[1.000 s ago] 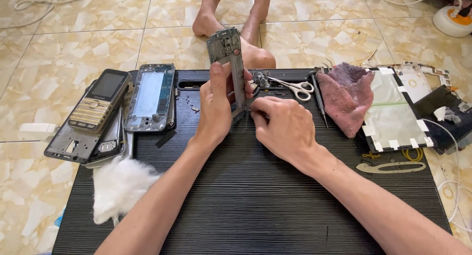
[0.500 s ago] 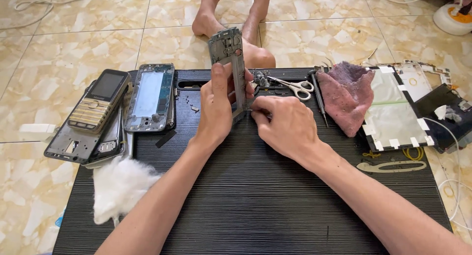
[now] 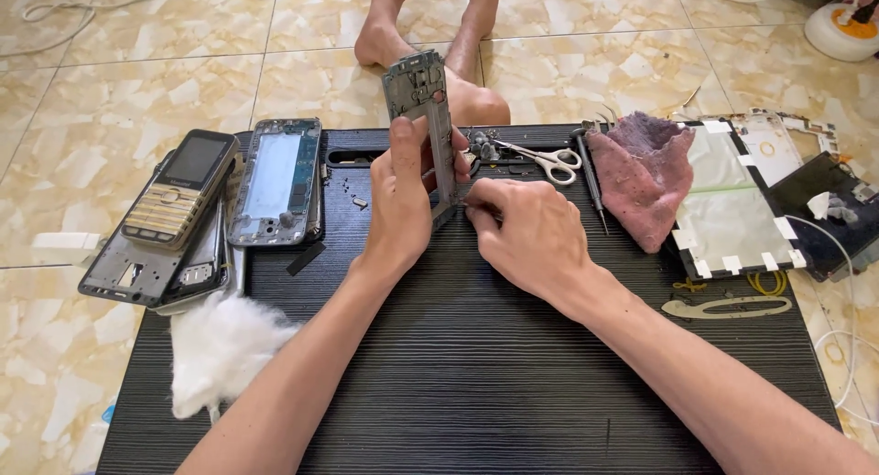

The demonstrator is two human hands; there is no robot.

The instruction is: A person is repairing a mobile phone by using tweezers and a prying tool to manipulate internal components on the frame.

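A black ribbed work mat (image 3: 476,365) is spread over the pale marbled tile floor (image 3: 128,72). On its right side a white display panel with taped edges (image 3: 732,205) is laid beside a crumpled pink cloth (image 3: 645,173); small steel scissors (image 3: 549,159) are seen just behind the hands. At the left a gold keypad phone (image 3: 179,191) and a stripped blue-grey phone frame (image 3: 275,178) are laid, with a tuft of white cotton (image 3: 224,347) nearer the person.

The grey metal phone chassis (image 3: 423,109) is held on edge above the mat's far middle, its long axis nearly upright, the top tipped slightly away. Against the earlier frames, little change is seen.

The chassis is gripped by the left hand (image 3: 403,196), fingers closed round its lower half. The right hand (image 3: 531,232) is pinched shut at the chassis's bottom corner; whatever is held there cannot be told.
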